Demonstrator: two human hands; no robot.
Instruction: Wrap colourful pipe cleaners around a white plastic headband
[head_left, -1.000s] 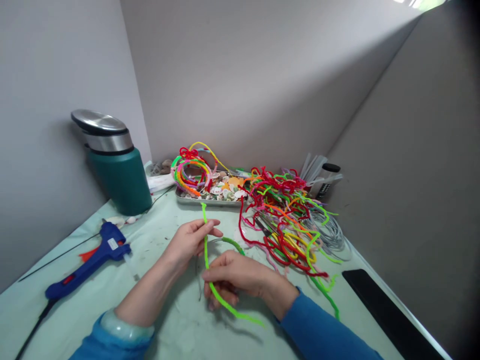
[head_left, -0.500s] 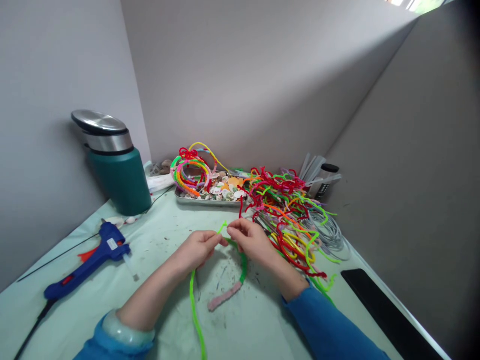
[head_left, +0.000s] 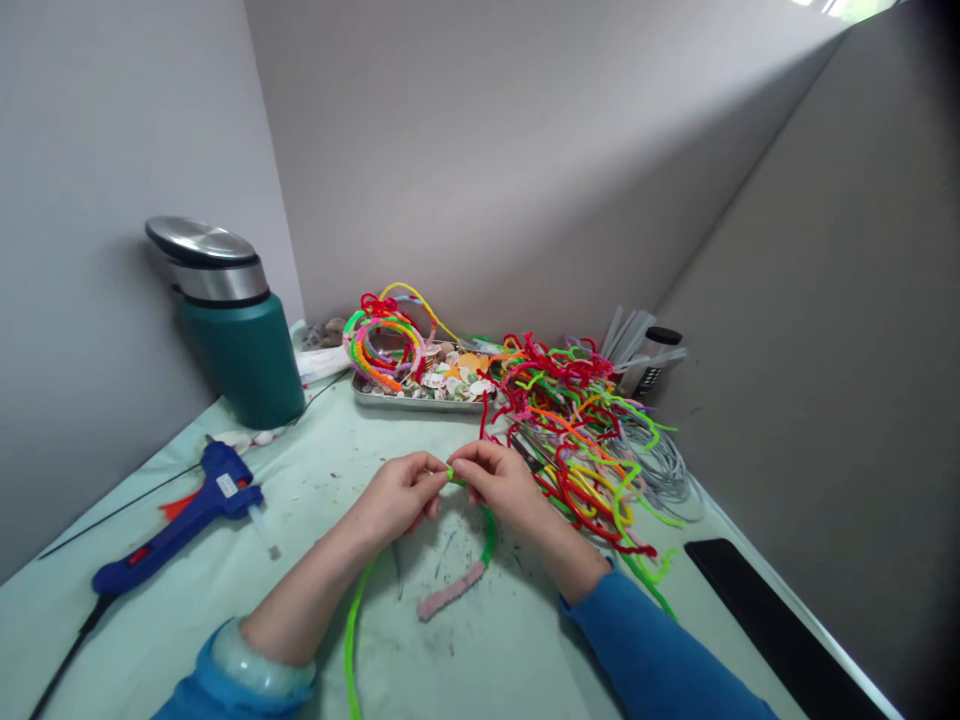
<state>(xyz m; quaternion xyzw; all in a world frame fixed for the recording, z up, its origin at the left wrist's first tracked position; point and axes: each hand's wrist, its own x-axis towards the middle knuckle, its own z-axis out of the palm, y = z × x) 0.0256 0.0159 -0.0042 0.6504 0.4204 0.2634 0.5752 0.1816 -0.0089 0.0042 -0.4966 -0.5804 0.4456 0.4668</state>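
Observation:
Over the middle of the table, my left hand (head_left: 405, 492) is closed in a pinch on a bright green pipe cleaner (head_left: 352, 640), whose long tail hangs down toward me. Thumb and fingers of my right hand (head_left: 496, 488) pinch a curved piece wrapped in pipe cleaner (head_left: 451, 593), dark green near the hand and pale pink at its free end. The fingertips of both hands meet at a small bit of bright green. Fingers hide the upper part of the curve, and its pink end points down and left.
A blue glue gun (head_left: 176, 520) lies left, before a teal flask (head_left: 244, 350). Behind my hands, a metal tray (head_left: 420, 403) holds shell-like bits and a coiled colourful ring (head_left: 382, 345). Tangled pipe cleaners (head_left: 570, 400), grey wire (head_left: 660, 465) and a black slab (head_left: 780, 620) are right.
My hands have come together until the fingertips meet. The upright bright green tip is now folded down between them, and the green tail has swung left.

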